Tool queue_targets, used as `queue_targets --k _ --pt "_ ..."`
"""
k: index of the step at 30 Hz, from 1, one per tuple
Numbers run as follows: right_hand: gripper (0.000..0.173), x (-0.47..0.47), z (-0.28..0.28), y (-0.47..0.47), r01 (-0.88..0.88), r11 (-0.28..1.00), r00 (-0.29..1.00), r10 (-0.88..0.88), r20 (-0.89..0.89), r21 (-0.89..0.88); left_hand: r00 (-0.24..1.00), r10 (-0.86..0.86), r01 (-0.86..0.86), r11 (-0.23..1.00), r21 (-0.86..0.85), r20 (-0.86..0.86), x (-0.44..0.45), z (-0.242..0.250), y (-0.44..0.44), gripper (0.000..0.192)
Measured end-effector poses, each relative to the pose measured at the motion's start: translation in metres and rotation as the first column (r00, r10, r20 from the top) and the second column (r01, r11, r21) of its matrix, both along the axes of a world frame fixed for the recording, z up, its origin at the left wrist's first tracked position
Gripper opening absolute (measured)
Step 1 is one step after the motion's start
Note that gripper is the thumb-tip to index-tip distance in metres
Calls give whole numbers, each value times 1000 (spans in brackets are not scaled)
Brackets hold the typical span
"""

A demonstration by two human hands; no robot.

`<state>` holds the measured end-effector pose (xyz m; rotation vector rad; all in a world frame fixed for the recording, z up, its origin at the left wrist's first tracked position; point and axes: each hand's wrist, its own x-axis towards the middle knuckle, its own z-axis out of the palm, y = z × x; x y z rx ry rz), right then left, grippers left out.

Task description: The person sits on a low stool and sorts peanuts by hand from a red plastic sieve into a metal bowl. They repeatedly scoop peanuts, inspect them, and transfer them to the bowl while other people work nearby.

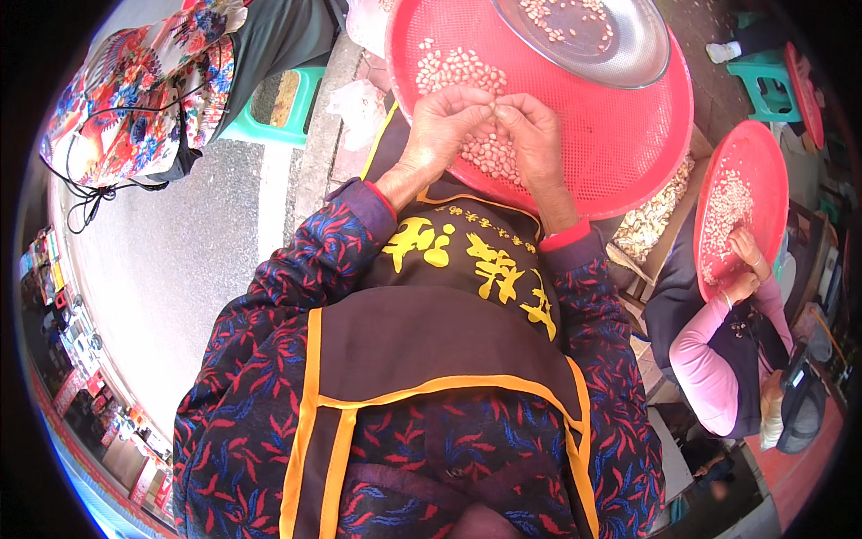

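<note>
My left hand (441, 131) and my right hand (532, 135) meet over a large red plastic mesh basket (592, 145). Thumbs and forefingers of both are pinched together at one small pale kernel (494, 111), mostly covered by the fingertips. Darker pinkish kernels (489, 158) lie below the hands, near the basket's close rim. A spread of paler kernels (460, 69) is just beyond my left hand. At the basket's far right rests a round metal sieve (606, 64) with some loose kernels (562, 17) in it.
Under the basket's right side is a carton (673, 219) of pale husks or shells (652, 215). To the right, another person (714, 364) works over a red basket (747, 155). A person in floral clothing (145, 101) sits at left on a green stool (296, 108); a plastic bag (360, 111) lies nearby.
</note>
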<state>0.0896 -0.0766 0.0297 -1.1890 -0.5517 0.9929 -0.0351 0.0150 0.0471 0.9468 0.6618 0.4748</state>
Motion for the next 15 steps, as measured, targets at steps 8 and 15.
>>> queue_targets --k 8,15 --pt "5 -3 9 4 37 999 993 -39 113 18 997 41 -43 998 35 64 0 1 2 15" --pt "16 0 18 3 1 998 983 9 185 -58 998 34 -43 980 195 47 1 6 3 16"
